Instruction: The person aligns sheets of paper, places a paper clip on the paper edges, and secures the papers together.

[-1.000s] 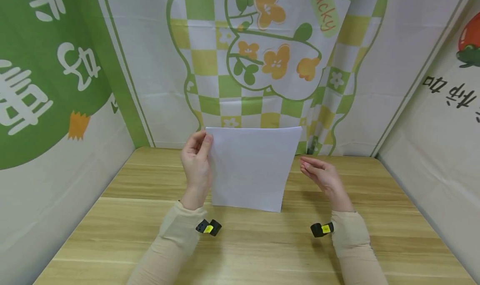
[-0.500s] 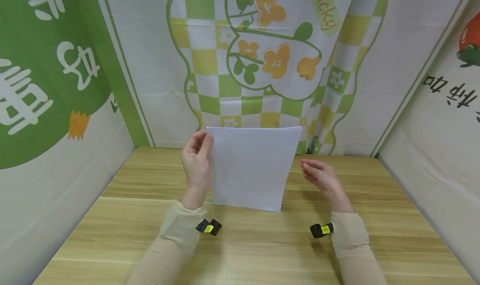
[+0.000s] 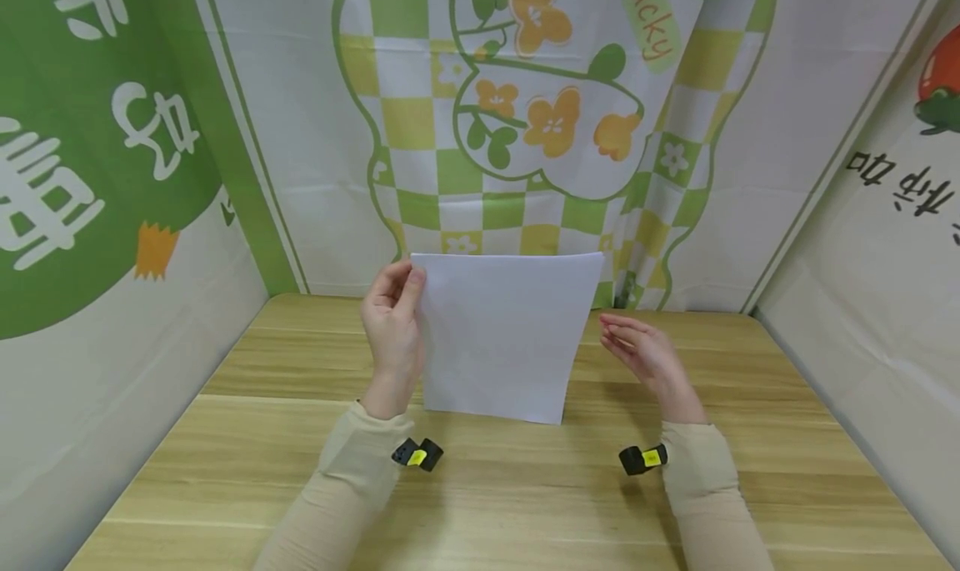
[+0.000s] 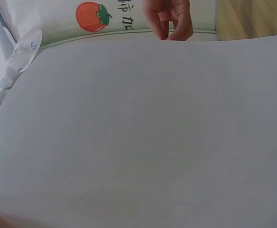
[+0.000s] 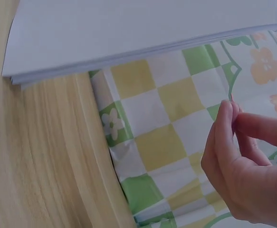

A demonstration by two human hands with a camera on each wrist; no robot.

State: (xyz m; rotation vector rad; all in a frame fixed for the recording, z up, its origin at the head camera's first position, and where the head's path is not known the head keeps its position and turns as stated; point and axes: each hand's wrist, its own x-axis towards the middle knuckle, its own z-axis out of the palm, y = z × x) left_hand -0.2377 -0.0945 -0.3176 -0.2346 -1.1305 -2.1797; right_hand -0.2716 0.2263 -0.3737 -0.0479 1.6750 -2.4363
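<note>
A stack of white paper sheets (image 3: 502, 338) stands upright over the table, its lower edge close to or on the wood. My left hand (image 3: 393, 329) grips the stack at its upper left corner, thumb on the near face. In the left wrist view the white sheet (image 4: 143, 128) fills most of the frame. To the right, apart from the paper, my right hand (image 3: 648, 354) pinches a small thin red thing (image 5: 232, 97) between thumb and fingertips. Most of it is hidden by the fingers, so its kind is unclear. Layered edges of the paper stack (image 5: 128, 57) show in the right wrist view.
Both arms rise from the front of the wooden table (image 3: 525, 504). A printed cloth with green and yellow checks (image 3: 420, 162) hangs behind it. Printed white and green panels close off the left and right sides. A black wrist camera (image 3: 642, 460) sits by the right cuff.
My right hand has dipped slightly and come back up beside the paper. The left hand and the paper stack look practically still.
</note>
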